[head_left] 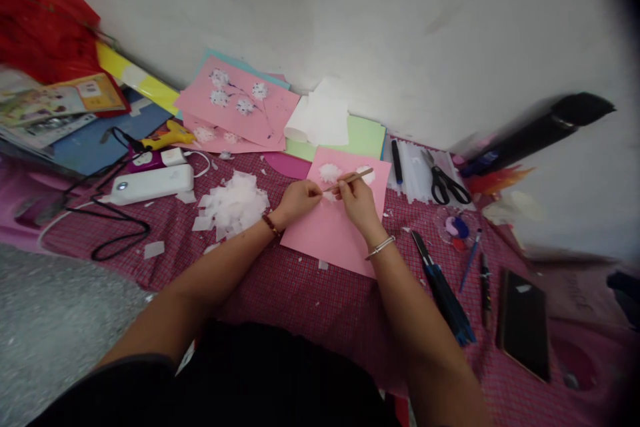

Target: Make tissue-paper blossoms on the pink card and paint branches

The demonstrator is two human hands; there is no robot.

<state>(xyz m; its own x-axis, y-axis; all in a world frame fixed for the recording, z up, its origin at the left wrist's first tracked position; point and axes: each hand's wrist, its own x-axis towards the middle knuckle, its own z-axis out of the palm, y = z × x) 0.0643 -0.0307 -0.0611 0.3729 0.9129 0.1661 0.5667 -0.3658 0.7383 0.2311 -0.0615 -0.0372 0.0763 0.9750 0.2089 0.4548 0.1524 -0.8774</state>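
My right hand (356, 200) is closed around a thin brown stick (361, 175), held like a pen and slanting over a pink sheet (333, 237). My left hand (299, 202) pinches its fingertips together at the stick's lower tip; whatever lies between them is too small to make out. Two fluffy white paper clusters, one at the left (329, 173) and one at the right (366, 175), sit on the upper part of the sheet. Part of a third white patch (330, 196) shows between my hands. Beside my left wrist lies a loose heap of white paper squares (234, 205).
Behind are pink sheets with white blossoms (240, 103) and blank white paper (323, 113). To the right lie scissors (443, 183), a box cutter (443, 293), a small paint dish (456, 227) and a phone (524, 323). A white power bank (153, 184), cables and a yellow glue gun (170, 136) are left.
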